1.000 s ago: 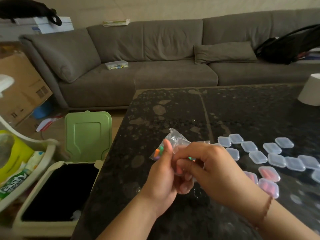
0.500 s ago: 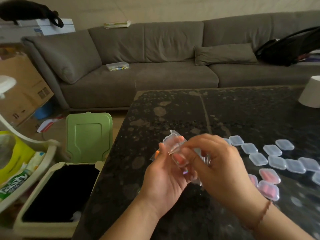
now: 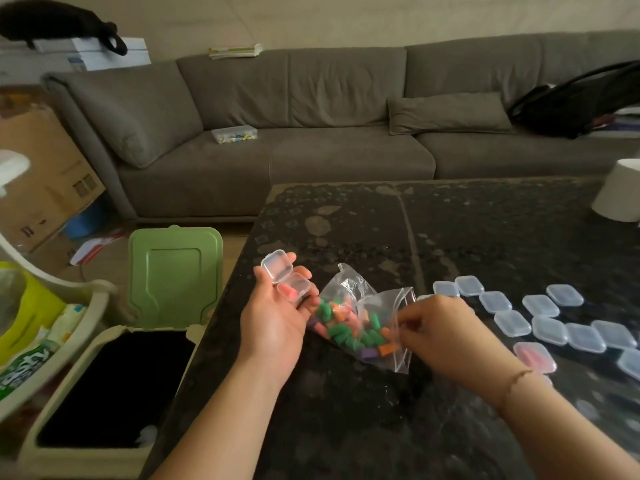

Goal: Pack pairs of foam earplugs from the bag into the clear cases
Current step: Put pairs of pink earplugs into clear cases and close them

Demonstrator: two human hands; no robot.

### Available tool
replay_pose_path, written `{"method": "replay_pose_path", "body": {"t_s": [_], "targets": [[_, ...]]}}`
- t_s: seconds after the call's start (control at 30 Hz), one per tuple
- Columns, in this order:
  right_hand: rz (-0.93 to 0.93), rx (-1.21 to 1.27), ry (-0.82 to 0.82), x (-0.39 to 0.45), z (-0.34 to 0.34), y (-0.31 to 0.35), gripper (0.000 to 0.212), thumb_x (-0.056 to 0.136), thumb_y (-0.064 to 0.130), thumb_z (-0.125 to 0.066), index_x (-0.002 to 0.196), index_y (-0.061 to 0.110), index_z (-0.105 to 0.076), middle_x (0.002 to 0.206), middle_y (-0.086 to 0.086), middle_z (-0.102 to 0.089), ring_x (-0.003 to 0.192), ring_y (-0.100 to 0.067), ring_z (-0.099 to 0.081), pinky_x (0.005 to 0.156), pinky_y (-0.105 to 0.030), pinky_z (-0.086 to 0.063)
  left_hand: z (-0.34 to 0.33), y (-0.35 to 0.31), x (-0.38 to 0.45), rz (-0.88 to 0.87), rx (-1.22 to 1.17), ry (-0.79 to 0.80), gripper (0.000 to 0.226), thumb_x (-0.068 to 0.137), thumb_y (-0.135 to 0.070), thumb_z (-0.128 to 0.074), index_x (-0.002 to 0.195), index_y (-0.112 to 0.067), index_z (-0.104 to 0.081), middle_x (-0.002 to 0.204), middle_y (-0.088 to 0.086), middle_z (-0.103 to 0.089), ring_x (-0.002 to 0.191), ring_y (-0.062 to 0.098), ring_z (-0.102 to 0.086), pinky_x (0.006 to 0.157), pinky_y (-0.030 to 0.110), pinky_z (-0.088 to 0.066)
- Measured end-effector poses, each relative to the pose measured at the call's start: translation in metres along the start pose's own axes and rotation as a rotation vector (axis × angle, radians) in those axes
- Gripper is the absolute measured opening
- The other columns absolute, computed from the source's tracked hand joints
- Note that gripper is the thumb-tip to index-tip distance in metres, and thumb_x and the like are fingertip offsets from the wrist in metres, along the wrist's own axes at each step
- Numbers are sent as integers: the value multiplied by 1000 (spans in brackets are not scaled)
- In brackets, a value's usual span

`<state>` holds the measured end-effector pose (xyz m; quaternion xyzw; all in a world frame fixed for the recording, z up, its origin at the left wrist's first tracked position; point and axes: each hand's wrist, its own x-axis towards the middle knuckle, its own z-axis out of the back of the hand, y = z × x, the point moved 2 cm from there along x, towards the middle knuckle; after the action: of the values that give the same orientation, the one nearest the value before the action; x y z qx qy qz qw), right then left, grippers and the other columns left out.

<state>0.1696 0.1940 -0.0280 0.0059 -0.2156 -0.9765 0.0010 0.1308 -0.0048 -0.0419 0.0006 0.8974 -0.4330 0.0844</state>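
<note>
Head view showed my left hand (image 3: 273,317) palm up, its grip cradling an open clear case (image 3: 286,280) with a pink earplug (image 3: 290,292) inside. My right hand (image 3: 440,336) pinched the mouth of the bag (image 3: 360,320) of coloured earplugs lying on the dark surface (image 3: 485,237). Closed cases (image 3: 540,320) lay clustered to the right.

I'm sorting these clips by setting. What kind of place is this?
Most likely a home living room: a long grey sofa with a cushion, a dark stone-topped coffee table used for the packing, and an open bin with a green lid beside it.
</note>
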Motion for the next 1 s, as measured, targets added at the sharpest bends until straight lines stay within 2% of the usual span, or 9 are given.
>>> {"method": "replay_pose_path", "body": {"t_s": [0.1, 0.2, 0.33, 0.5, 0.67, 0.77, 0.87, 0.93, 1.0], "targets": [[-1, 12, -76, 6, -9, 3, 14, 88, 30, -64, 78, 27, -74, 71, 7, -66, 64, -9, -61, 54, -22, -48, -1, 7, -1, 68, -61, -43, 49, 104, -48, -35, 119, -11, -63, 99, 11, -64, 90, 25, -65, 90, 40, -51], [50, -59, -81, 11, -18, 8, 15, 84, 38, -70, 88, 25, -75, 89, 6, -68, 81, -16, -65, 68, -31, -54, -1, 13, -2, 102, -78, -55, 50, 103, -48, -37, 121, -10, -63, 104, 13, -64, 98, 29, -66, 100, 46, -49], [24, -132, 71, 15, -25, 12, 49, 77, 56, -72, 115, 26, -67, 112, 7, -62, 101, -17, -63, 83, -32, -54, -2, 14, -1, 120, -64, -78, 49, 103, -48, -38, 123, -10, -63, 104, 13, -64, 98, 30, -66, 103, 48, -48], [45, -139, -31, 20, -29, 17, 49, 75, 72, -60, 107, 36, -69, 101, 12, -63, 84, -10, -64, 71, -29, -56, -3, 13, -1, 155, -55, -101, 49, 103, -47, -39, 128, -11, -60, 113, 14, -61, 104, 31, -65, 104, 47, -48], [25, 45, -40, 19, -30, 17, 26, 77, 57, -70, 98, 40, -73, 92, 14, -68, 79, -10, -65, 71, -35, -58, -3, 13, -2, 158, -51, -107, 50, 102, -47, -39, 128, -10, -60, 110, 15, -60, 102, 31, -64, 97, 44, -52], [-12, 157, -78, 20, -33, 13, 21, 77, 49, -74, 94, 37, -72, 90, 17, -68, 78, -7, -65, 70, -29, -57, -4, 12, -1, 150, -43, -94, 50, 103, -47, -38, 127, -9, -60, 104, 14, -62, 99, 30, -64, 95, 44, -52], [-46, 111, -33, 22, -34, 9, 15, 86, 37, -69, 100, 33, -70, 81, 16, -61, 71, -7, -62, 63, -22, -53, -3, 13, -2, 141, -59, -78, 49, 103, -47, -39, 127, -10, -60, 107, 14, -62, 97, 29, -65, 101, 48, -49], [-57, 56, -48, 21, -36, 8, 17, 87, 42, -66, 98, 30, -72, 78, 14, -62, 69, -10, -63, 63, -25, -55, -2, 12, -2, 116, -70, -41, 50, 102, -49, -39, 126, -10, -61, 104, 13, -62, 94, 28, -65, 104, 51, -47], [-63, 6, -70, 22, -37, 9, 28, 83, 54, -64, 94, 30, -73, 82, 12, -66, 71, -10, -64, 64, -29, -57, -3, 12, -3, 113, -81, 19, 51, 101, -50, -39, 125, -10, -61, 95, 11, -63, 88, 26, -63, 103, 54, -48]]}}
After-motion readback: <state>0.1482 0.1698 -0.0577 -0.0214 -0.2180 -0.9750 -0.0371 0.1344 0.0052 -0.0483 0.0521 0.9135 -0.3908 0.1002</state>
